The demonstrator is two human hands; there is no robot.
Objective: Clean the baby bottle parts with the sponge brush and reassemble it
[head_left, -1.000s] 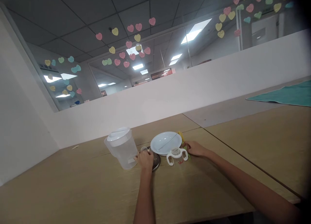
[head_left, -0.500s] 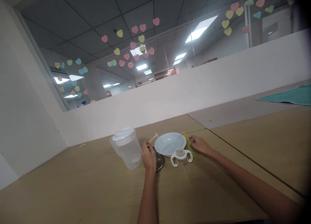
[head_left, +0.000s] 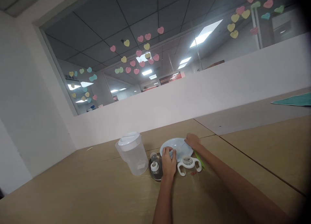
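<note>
Over the near left side of a shallow pale bowl (head_left: 168,143), the left hand (head_left: 168,164) is now held with fingers bent and thumb slightly apart; it has been brought across from the dark tray (head_left: 152,174), where a white-collared teat (head_left: 154,166) and a clear cap (head_left: 154,157) have been left exposed. The right hand (head_left: 193,141) has been shifted too, from beside the bowl to its far right rim, where a thin rod (head_left: 182,145) seems to be gripped. The work in hand, it may be judged, is now centred on the bowl. Whether anything is pinched by the left hand cannot be told, and the right hand's grip is hidden. A bottle (head_left: 190,167) fitted with two white handles is stood just in front of the bowl, a lidded jug (head_left: 136,156) left of the tray. All are borne by a wooden worktop (head_left: 97,188), crossed by dark seams, with a turquoise cloth (head_left: 295,100) laid far to the right. Behind, a white wall (head_left: 136,108) is topped by glass, dotted with heart-shaped notes (head_left: 138,53), through which ceiling lights (head_left: 206,33) are seen.
</note>
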